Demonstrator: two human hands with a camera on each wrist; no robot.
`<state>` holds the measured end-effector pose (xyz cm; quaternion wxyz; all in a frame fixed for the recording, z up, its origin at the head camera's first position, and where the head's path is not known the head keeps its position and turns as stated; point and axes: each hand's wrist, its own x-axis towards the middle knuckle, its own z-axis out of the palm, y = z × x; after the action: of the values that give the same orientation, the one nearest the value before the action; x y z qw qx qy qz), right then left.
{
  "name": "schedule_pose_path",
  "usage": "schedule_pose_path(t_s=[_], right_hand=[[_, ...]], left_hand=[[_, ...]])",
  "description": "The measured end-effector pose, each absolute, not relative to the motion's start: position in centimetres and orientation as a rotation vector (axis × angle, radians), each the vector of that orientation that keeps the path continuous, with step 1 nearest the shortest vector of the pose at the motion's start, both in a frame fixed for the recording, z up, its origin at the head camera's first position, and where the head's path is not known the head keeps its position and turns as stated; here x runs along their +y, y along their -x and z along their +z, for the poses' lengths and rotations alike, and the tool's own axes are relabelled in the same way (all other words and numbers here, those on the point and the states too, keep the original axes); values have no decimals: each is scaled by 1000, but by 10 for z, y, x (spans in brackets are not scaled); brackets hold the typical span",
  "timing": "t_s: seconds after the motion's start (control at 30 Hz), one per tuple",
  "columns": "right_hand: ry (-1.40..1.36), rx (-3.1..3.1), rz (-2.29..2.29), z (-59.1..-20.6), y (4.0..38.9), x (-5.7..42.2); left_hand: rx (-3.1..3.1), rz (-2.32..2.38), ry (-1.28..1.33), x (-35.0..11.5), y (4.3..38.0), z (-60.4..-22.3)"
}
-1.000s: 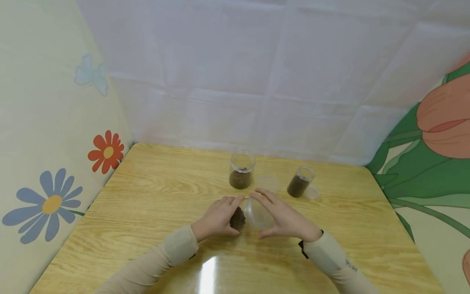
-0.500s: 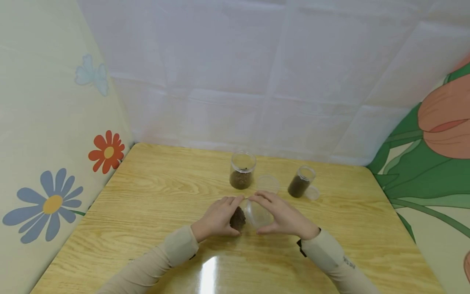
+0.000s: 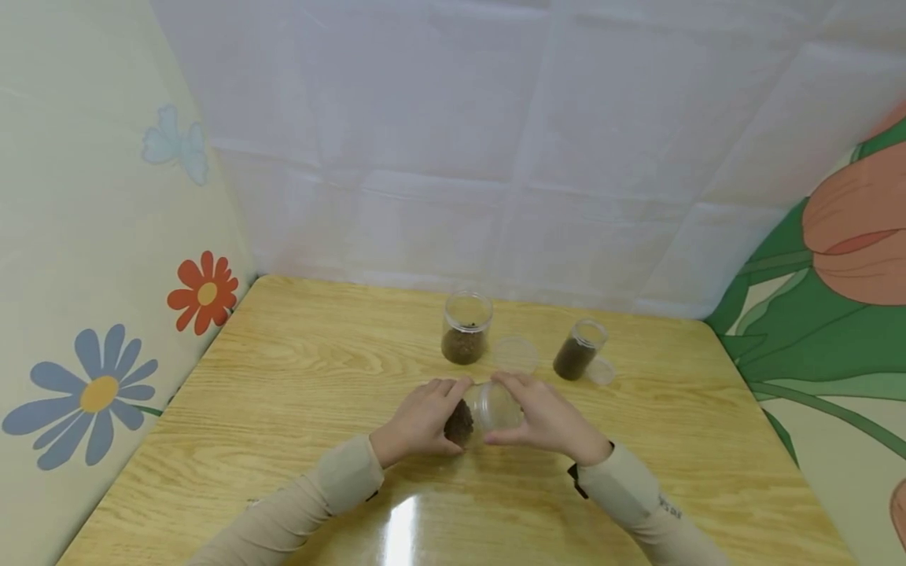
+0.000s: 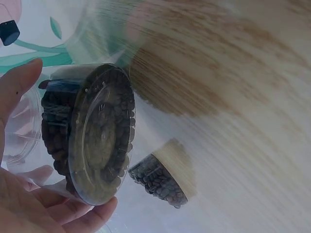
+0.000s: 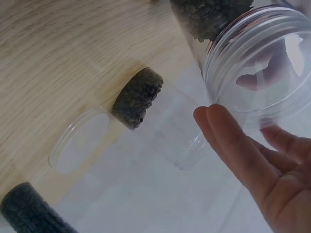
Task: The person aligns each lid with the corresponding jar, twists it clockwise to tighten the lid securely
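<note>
My left hand [image 3: 422, 417] grips a clear round jar [image 4: 99, 133] part-filled with dark beans, tipped so that its top points right. Through the base in the left wrist view, the beans show packed at that end. My right hand [image 3: 552, 417] holds the jar's clear ridged lid [image 5: 257, 63], thumb at the near side and fingers at the far side. Its fingertips lie right at the ridged rim in the right wrist view. The palm hides the lid's right part in the head view.
Behind the hands stands a wide jar of dark beans [image 3: 464, 342], mouth uncovered, with a clear lid [image 3: 515, 356] flat beside it. A narrower jar with dark contents [image 3: 576, 355] stands to the right, its small lid [image 3: 601, 370] alongside. White cloth [image 3: 396, 157] hangs behind the table [image 3: 318, 338].
My right hand has shifted slightly left, its thumb coming up closer round the lid, and the lid's ridged rim has changed its angle. My left hand and the standing jars stay put.
</note>
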<state>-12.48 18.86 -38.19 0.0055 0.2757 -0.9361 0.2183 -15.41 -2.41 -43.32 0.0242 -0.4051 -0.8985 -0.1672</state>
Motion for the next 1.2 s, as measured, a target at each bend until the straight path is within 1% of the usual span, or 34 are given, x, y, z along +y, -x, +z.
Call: schedule_pose_path(t_s=[0.13, 0.23, 0.43, 0.57, 0.77, 0.83, 0.93, 1.2], right_hand=[[-696, -2984, 801, -385, 125, 185], [-597, -3003, 801, -389, 125, 183], [-534, -3039, 714, -388, 122, 182], [-628, -3016, 749, -381, 121, 188], [-1105, -2878, 659, -373, 123, 203], [-1198, -2843, 606, -374, 123, 205], [-1223, -2812, 558, -375, 123, 204], [-1101, -2862, 551, -378, 124, 199]], left_hand=[[-2790, -476, 1255, -24, 154, -433], [-2794, -449, 1251, -23, 154, -433], [-2790, -439, 1254, -23, 152, -432], [-2790, -463, 1254, -24, 152, -432], [-2789, -461, 1251, -25, 154, -433], [-2786, -454, 1252, -25, 154, -433], [-2786, -458, 1254, -26, 154, -434], [-2803, -451, 1236, -26, 154, -434]])
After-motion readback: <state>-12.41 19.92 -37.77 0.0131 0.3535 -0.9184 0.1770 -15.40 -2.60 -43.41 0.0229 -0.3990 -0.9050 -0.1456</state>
